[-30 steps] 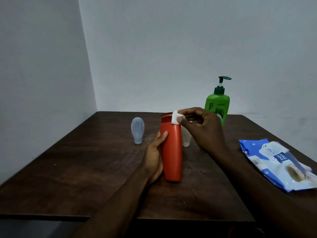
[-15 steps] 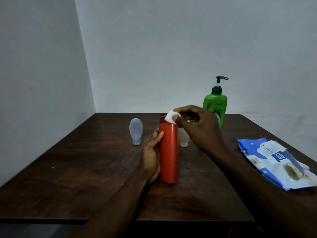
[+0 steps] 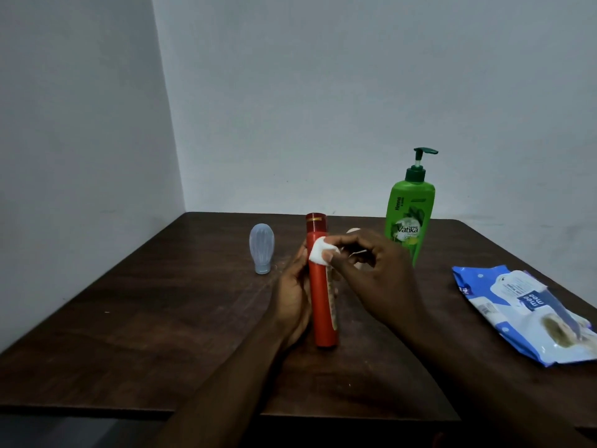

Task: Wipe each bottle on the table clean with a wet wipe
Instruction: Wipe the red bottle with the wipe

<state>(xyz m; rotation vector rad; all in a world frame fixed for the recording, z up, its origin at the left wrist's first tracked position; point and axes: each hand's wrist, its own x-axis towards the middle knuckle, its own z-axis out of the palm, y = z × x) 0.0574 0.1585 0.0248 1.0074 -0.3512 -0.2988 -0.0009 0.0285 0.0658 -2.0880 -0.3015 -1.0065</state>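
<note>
Centrally, upright red bottle (image 3: 323,305) in left hand (image 3: 290,299), wipe (image 3: 318,253) against it.

Blue and white pack of wet wipes (image 3: 523,315) at the right middle of the frame, flat on the dark wooden table (image 3: 161,318), label flap printed "mee mee", far end cut by the frame edge. Plain pale back wall (image 3: 355,92) across the top. Side wall (image 3: 80,140) at left, meeting it in a vertical corner.

A tall red bottle (image 3: 321,302) stands upright at the centre, a folded white wet wipe (image 3: 318,253) pressed against its upper side. A green pump bottle (image 3: 408,221) stands far right, and a small translucent bottle (image 3: 261,248) stands cap-down on the left.
</note>
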